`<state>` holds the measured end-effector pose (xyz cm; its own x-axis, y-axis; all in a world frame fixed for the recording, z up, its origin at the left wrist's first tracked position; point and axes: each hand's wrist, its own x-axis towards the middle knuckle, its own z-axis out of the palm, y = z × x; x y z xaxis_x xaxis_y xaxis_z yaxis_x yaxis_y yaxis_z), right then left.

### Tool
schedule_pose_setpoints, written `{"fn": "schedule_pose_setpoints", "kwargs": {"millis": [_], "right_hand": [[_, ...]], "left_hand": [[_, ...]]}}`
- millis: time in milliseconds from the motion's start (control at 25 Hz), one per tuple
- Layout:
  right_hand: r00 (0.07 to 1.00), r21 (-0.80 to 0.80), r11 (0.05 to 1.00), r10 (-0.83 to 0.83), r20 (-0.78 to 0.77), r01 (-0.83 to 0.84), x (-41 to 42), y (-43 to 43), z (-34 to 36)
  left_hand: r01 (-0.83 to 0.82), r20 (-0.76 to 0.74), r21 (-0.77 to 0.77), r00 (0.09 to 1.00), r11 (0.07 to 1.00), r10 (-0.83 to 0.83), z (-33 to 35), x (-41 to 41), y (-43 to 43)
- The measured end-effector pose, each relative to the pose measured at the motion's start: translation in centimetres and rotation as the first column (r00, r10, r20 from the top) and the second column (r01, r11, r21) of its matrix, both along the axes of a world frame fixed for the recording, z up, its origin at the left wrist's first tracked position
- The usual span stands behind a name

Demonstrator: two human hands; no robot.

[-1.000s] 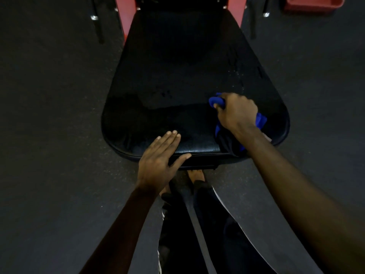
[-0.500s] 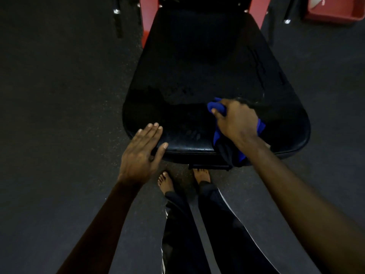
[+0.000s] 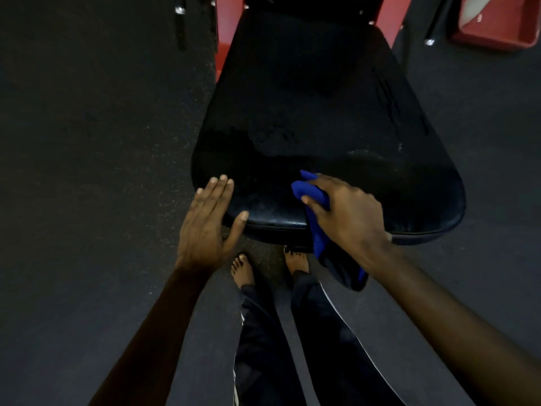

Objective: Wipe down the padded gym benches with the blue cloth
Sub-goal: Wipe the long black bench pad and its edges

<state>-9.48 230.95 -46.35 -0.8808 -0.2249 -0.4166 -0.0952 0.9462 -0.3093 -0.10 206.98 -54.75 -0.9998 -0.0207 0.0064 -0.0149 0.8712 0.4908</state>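
As the blue cloth [image 3: 307, 190] tracks toward 9 o'clock, near-edge wiping advances.
Right hand [image 3: 348, 218] grips it; flat, open left hand [image 3: 205, 227] has retreated to the bench [image 3: 307, 98] pad's 7 o'clock corner.

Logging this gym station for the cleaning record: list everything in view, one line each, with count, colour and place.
bench pad: one, black, centre, running away from the person
blue cloth: one, blue, on the pad's near edge, tail hanging over it
frame posts: two, red, top, either side of the pad's far end
tray: one, red, top right corner
metal legs: two, dark with silvery tips, top left and top right
floor: one, dark grey, all around
feet: two, bare, below the pad's near edge
trouser legs: two, dark with white stripe, bottom centre
left hand: one, flat on the pad's near left corner
right hand: one, holding the blue cloth on the pad
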Motion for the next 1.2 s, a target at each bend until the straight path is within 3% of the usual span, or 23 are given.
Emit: {"fn": "schedule_pose_setpoints", "kwargs": {"millis": [120,360,600,920,1000,1120,1200], "right_hand": [[1.000,-0.019,1.000,-0.013,-0.027,0.013,0.3,-3.2,-0.8],[0.990,-0.100,0.985,0.140,-0.023,-0.142,-2.1,-7.6,-1.7],[0.975,0.112,0.969,-0.222,-0.002,0.220,-5.9,-1.9,-2.7],[0.989,-0.108,0.983,0.143,-0.032,-0.146,-5.1,-11.9,-3.4],[0.991,-0.125,0.983,0.136,0.012,-0.134,-6.0,-10.6,-3.5],[0.963,-0.088,0.996,0.037,0.266,-0.014,-6.8,-6.5,-3.4],[0.955,-0.069,0.998,0.011,0.297,0.010,-5.2,-6.0,-3.2]], "left_hand": [[-0.008,0.010,0.022,1.000,1.000,0.008,-0.2,0.0,0.1],[-0.087,0.073,0.037,0.994,0.996,0.084,-0.3,-0.1,-1.5],[-0.083,0.049,0.066,0.996,0.994,0.080,-0.1,-0.3,-1.5],[-0.137,0.039,0.176,0.990,0.975,0.132,-0.6,-0.3,-1.0],[-0.137,0.037,0.215,0.991,0.967,0.132,-0.6,-0.4,-1.0],[-0.145,0.073,0.245,0.989,0.959,0.131,-0.5,-0.5,-1.2],[-0.127,0.071,0.251,0.991,0.960,0.113,-0.7,-0.5,-1.5]]}}
